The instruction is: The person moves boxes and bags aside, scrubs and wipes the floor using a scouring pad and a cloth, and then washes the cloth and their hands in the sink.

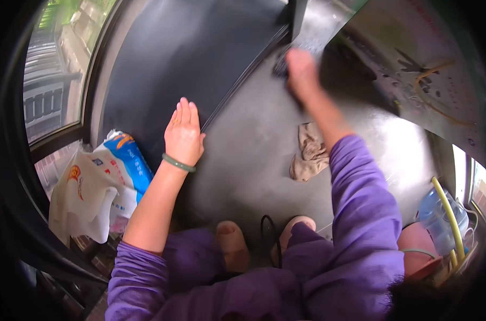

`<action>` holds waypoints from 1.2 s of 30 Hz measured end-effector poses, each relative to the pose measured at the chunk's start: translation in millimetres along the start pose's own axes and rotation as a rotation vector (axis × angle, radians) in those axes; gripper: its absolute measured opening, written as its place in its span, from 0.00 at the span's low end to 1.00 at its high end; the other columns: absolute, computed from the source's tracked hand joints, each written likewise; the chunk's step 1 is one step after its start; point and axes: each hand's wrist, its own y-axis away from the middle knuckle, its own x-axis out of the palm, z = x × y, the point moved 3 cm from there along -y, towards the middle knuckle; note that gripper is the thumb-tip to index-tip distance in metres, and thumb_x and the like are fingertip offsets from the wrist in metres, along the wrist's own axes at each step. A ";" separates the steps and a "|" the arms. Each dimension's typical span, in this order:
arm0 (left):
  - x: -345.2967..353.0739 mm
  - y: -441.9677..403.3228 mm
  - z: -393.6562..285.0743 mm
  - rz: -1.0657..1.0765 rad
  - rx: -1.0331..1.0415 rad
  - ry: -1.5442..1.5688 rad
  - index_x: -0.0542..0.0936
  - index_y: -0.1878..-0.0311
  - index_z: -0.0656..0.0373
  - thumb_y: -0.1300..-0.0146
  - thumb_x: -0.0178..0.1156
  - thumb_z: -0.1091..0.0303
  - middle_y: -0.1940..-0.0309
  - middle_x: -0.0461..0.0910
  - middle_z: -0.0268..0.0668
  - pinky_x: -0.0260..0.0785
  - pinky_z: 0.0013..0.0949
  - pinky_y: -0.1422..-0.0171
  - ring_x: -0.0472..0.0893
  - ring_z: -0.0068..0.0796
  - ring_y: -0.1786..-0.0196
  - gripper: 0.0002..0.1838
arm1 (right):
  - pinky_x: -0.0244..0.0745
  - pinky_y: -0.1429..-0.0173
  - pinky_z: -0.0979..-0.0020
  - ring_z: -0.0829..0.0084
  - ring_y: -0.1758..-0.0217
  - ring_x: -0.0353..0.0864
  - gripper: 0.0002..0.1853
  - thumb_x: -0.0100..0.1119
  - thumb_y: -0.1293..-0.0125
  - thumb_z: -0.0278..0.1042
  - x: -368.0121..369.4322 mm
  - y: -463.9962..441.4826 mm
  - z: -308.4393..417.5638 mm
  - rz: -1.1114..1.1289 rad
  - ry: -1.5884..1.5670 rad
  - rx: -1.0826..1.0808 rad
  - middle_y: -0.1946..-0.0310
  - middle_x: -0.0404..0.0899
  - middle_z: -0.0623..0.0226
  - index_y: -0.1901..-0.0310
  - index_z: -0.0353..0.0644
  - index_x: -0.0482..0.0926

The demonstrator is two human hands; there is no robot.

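Beside the far end of the large, flat black panel (162, 64), the right hand (303, 68) is curled around a small, dark, textured item (280, 65), too blurred to identify. The left hand (184, 134) is open, grasping nothing, over the panel's near edge; contact is unclear. Right of the panel, a crumpled brown fabric cloth (310, 152) lies unheld on the smooth grey floor (243, 139). What is finished or remains cannot be told.

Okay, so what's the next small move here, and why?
I'd probably bring the left hand over to the crumpled brown cloth. That hand looks open and free, while the right hand is up at a dark item, too blurred to tell its grip, and the cloth lies loose on the grey floor.
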 end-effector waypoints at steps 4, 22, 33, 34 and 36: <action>3.8 0.2 -0.6 -0.057 0.002 -0.025 0.65 0.41 0.76 0.63 0.69 0.75 0.41 0.64 0.64 0.62 0.39 0.34 0.70 0.54 0.39 0.41 | 0.69 0.55 0.57 0.54 0.57 0.71 0.16 0.54 0.59 0.17 5.3 1.1 5.5 -0.074 0.062 0.214 0.64 0.72 0.55 0.64 0.39 0.71; 5.0 2.2 -4.5 -0.015 -0.018 -0.074 0.66 0.42 0.75 0.63 0.70 0.74 0.41 0.64 0.63 0.62 0.39 0.34 0.70 0.51 0.39 0.41 | 0.66 0.55 0.55 0.52 0.58 0.70 0.21 0.53 0.58 0.17 -29.3 42.3 -37.1 -0.168 0.131 0.262 0.62 0.72 0.56 0.58 0.41 0.70; 6.6 4.1 -1.6 -0.056 -0.056 -0.037 0.64 0.39 0.71 0.61 0.69 0.74 0.39 0.63 0.59 0.61 0.38 0.33 0.69 0.50 0.38 0.41 | 0.68 0.48 0.56 0.53 0.52 0.71 0.18 0.49 0.53 0.21 -42.3 76.9 -42.5 -0.039 0.225 0.194 0.58 0.73 0.53 0.56 0.37 0.72; 6.9 4.0 -1.4 -0.061 -0.058 -0.034 0.64 0.39 0.71 0.61 0.69 0.74 0.39 0.63 0.59 0.61 0.38 0.33 0.69 0.50 0.38 0.41 | 0.66 0.45 0.56 0.52 0.51 0.71 0.23 0.51 0.55 0.21 -63.2 100.9 -70.3 -0.028 0.261 0.269 0.54 0.73 0.52 0.52 0.37 0.71; 4.3 2.5 -2.6 -0.060 -0.076 0.009 0.64 0.39 0.71 0.61 0.68 0.75 0.38 0.62 0.59 0.61 0.39 0.33 0.68 0.50 0.38 0.41 | 0.65 0.42 0.56 0.50 0.46 0.69 0.28 0.51 0.58 0.17 -107.8 164.5 -84.8 -0.060 0.335 0.405 0.51 0.71 0.51 0.48 0.35 0.70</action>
